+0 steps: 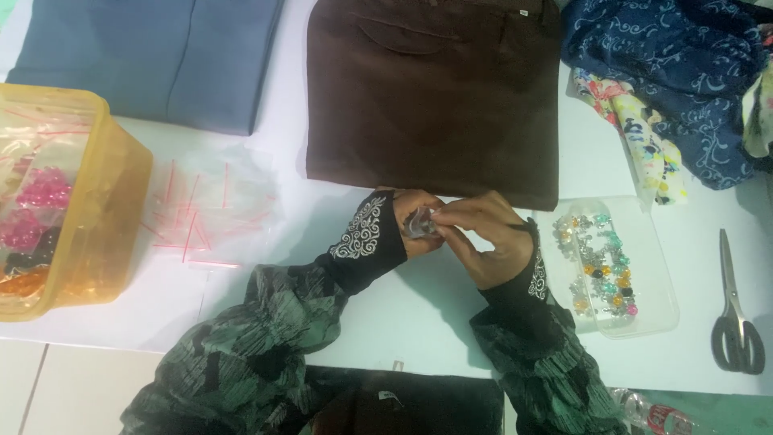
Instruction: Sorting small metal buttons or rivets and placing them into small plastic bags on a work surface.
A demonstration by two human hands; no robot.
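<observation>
Nearest the camera, two patterned sleeves are reaching forward over the white table [419,322], and both hands are meeting just in front of the near edge of the folded brown garment [435,97]. The left hand [407,225] is curling closed around a small clear, shiny item [420,223], and the right hand [483,238] is pinching the same piece with its fingertips. The item is too small and covered to tell its long axis or which way it is pointing. By my reading, the person is handling or fitting one small decorative piece; any next move is calling for a fine fingertip grip. Right of the brown garment's near corner, a clear tray [660,306] of coloured beads is lying, with scissors [734,322] beyond it. Far to the left, a yellow tub [121,185] is standing.
</observation>
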